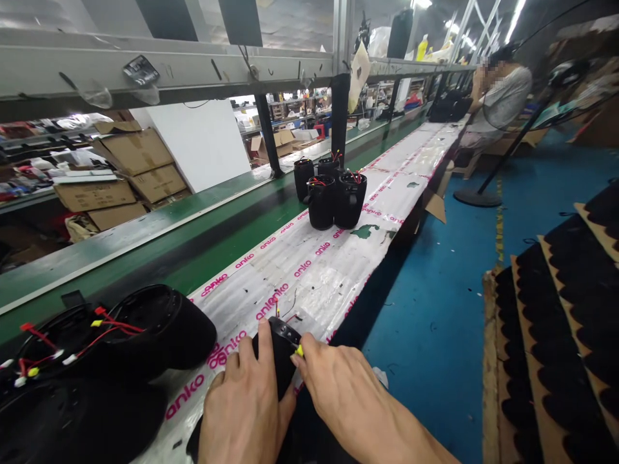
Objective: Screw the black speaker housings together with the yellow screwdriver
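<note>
My left hand [247,394] is wrapped over a black fabric-covered speaker housing [279,361], which lies tilted at the bench's near edge. The housing's open rim carries a dark plastic ring, and thin wires stick up beyond it. At that rim, the fingers of my right hand [345,386] are closed in a pinch on a small yellow piece [299,351]. Most of this piece is hidden, so its kind is unclear. To the left stand several more black housings [169,322], with red wires and yellow and white connectors [99,317] at their open tops.
Farther along the bench [264,270], covered in "anko" printed sheeting, another group of housings [333,200] stands. A green conveyor belt [193,248] runs alongside. Stacked black pieces with cardboard dividers [556,322] fill the right. Beyond are a fan base [478,198] and a seated person [505,96].
</note>
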A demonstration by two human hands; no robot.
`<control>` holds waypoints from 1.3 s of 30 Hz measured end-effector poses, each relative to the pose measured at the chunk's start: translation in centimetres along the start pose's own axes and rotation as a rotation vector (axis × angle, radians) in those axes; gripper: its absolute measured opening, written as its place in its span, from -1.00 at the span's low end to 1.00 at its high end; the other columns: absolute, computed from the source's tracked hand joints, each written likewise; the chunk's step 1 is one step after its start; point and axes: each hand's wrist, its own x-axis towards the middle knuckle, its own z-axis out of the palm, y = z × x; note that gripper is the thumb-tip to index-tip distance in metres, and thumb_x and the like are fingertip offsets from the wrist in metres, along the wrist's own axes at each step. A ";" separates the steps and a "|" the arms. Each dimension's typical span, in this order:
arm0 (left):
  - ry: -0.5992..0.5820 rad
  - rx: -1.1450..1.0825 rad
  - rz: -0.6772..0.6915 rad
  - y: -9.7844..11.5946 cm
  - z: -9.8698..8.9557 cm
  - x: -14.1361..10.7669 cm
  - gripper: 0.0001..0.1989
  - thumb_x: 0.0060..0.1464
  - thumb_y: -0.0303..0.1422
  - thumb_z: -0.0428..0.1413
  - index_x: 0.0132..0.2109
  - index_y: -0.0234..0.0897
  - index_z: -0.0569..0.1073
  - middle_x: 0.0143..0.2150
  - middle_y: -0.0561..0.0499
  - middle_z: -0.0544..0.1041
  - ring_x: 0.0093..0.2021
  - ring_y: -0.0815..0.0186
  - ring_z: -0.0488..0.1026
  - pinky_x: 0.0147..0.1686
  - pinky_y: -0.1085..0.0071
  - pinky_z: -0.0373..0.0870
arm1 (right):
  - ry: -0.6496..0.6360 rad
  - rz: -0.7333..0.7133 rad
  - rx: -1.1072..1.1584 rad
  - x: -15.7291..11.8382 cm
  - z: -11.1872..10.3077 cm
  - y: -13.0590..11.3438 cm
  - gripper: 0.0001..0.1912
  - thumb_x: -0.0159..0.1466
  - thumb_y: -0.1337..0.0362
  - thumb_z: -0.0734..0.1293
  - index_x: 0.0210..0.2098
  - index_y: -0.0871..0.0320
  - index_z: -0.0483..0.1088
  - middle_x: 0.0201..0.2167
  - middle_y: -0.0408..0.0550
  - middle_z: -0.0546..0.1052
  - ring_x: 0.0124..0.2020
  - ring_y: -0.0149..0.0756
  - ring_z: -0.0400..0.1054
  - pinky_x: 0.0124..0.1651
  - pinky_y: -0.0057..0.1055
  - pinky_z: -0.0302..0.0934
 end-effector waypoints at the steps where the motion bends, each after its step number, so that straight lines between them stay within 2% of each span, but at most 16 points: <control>1: 0.001 0.003 0.002 0.0 0.0 0.1 -0.26 0.21 -0.19 0.07 0.41 -0.40 0.04 -0.02 -0.25 0.48 -0.14 0.05 0.56 -0.30 0.22 0.55 | -0.004 -0.003 -0.023 0.1 -0.1 0.0 -0.78 0.47 0.25 0.18 0.04 0.21 0.29 -0.47 -0.13 0.44 -0.49 -0.24 0.40 -0.41 -0.25 0.18; 3: -0.005 0.008 0.004 0.0 0.1 0.3 -0.26 0.21 -0.18 0.06 0.41 -0.41 0.04 -0.03 -0.25 0.48 -0.15 0.05 0.55 -0.31 0.23 0.55 | -0.055 -0.002 -0.034 0.6 -0.4 0.0 -0.78 0.44 0.26 0.22 0.02 0.22 0.31 -0.50 -0.14 0.43 -0.52 -0.22 0.39 -0.47 -0.25 0.18; 7: -0.026 0.009 -0.005 0.2 0.1 0.5 -0.28 0.23 -0.16 0.03 0.40 -0.44 0.05 -0.05 -0.27 0.49 -0.16 0.04 0.56 -0.35 0.23 0.54 | -0.252 0.000 0.032 2.4 -1.5 0.0 -0.82 0.38 0.36 0.26 -0.03 0.24 0.36 -0.56 -0.12 0.46 -0.57 -0.16 0.43 -0.57 -0.26 0.12; 11: -0.054 -0.033 0.006 -0.2 -0.4 0.3 -0.27 0.22 -0.19 0.04 0.41 -0.44 0.02 0.12 -0.38 0.45 -0.07 -0.03 0.56 -0.29 0.18 0.54 | -0.373 0.039 0.137 3.2 -2.3 0.2 -0.69 0.23 0.53 0.31 -0.02 0.27 0.36 -0.55 -0.11 0.53 -0.58 -0.17 0.47 -0.61 -0.31 0.04; 14: -0.183 -0.224 0.003 -1.5 -1.1 0.5 -0.19 0.15 -0.13 0.08 0.43 -0.29 -0.03 0.25 -0.29 0.42 0.04 -0.08 0.53 -0.11 0.09 0.51 | -0.330 0.069 0.173 2.6 -2.0 0.5 -0.82 0.31 0.46 0.30 -0.09 0.22 0.36 -0.55 -0.10 0.53 -0.57 -0.18 0.47 -0.60 -0.33 -0.01; 16: -0.265 -0.371 -0.021 -2.3 -1.5 0.8 -0.16 0.11 -0.11 0.10 0.43 -0.21 -0.05 0.25 -0.19 0.45 0.09 -0.07 0.51 0.01 0.09 0.45 | -0.281 0.090 0.232 2.0 -1.4 0.8 -0.92 0.40 0.37 0.23 -0.13 0.18 0.34 -0.56 -0.10 0.52 -0.57 -0.17 0.47 -0.58 -0.31 -0.03; 18: -0.291 -0.436 -0.038 -2.7 -1.6 0.9 -0.17 0.11 -0.14 0.09 0.43 -0.20 -0.07 0.22 -0.16 0.48 0.13 -0.04 0.49 0.05 0.12 0.41 | -0.237 0.107 0.308 1.3 -0.5 1.0 -0.91 0.45 0.31 0.19 -0.15 0.15 0.32 -0.53 -0.11 0.53 -0.54 -0.15 0.48 -0.55 -0.30 -0.02; 24: -0.268 -0.348 -0.022 -2.0 -1.4 0.4 -0.20 0.16 -0.14 0.04 0.43 -0.25 -0.08 0.22 -0.20 0.46 0.01 -0.06 0.55 -0.06 0.09 0.44 | -0.180 0.140 0.491 -0.5 2.0 1.3 -0.80 0.51 0.21 0.08 -0.21 0.08 0.24 -0.42 -0.17 0.56 -0.46 -0.20 0.50 -0.46 -0.31 0.06; 27: -0.256 -0.320 -0.024 -1.9 -1.3 0.4 -0.19 0.16 -0.13 0.04 0.44 -0.23 -0.10 0.21 -0.19 0.46 0.00 -0.07 0.56 -0.07 0.07 0.45 | -0.155 0.153 0.567 -0.7 2.3 1.5 -0.78 0.52 0.22 0.02 -0.16 0.09 0.23 -0.41 -0.19 0.55 -0.43 -0.26 0.50 -0.42 -0.34 0.09; 30: -0.294 -0.319 -0.025 -2.0 -1.3 0.6 -0.17 0.15 -0.12 0.06 0.44 -0.24 -0.10 0.18 -0.18 0.49 0.01 -0.07 0.55 -0.05 0.08 0.45 | -0.123 0.203 0.629 -0.4 1.8 1.7 -0.73 0.53 0.18 -0.03 -0.12 0.09 0.22 -0.42 -0.19 0.53 -0.43 -0.27 0.49 -0.41 -0.35 0.08; 34: -0.269 -0.295 -0.026 -1.8 -1.0 0.6 -0.19 0.15 -0.14 0.07 0.43 -0.25 -0.06 0.28 -0.22 0.38 0.03 -0.05 0.55 -0.05 0.12 0.48 | -0.206 0.183 0.500 0.2 1.0 1.7 -0.73 0.53 0.14 0.00 -0.21 0.04 0.22 -0.46 -0.18 0.51 -0.47 -0.19 0.46 -0.42 -0.29 0.03; 39: -0.208 -0.261 -0.024 -1.2 -0.7 0.2 -0.20 0.16 -0.18 0.08 0.43 -0.28 -0.06 0.21 -0.24 0.43 -0.06 -0.03 0.58 -0.17 0.12 0.52 | -0.211 0.112 0.335 0.6 0.3 1.6 -0.78 0.52 0.15 0.03 -0.21 0.02 0.20 -0.51 -0.20 0.45 -0.52 -0.18 0.41 -0.44 -0.27 -0.01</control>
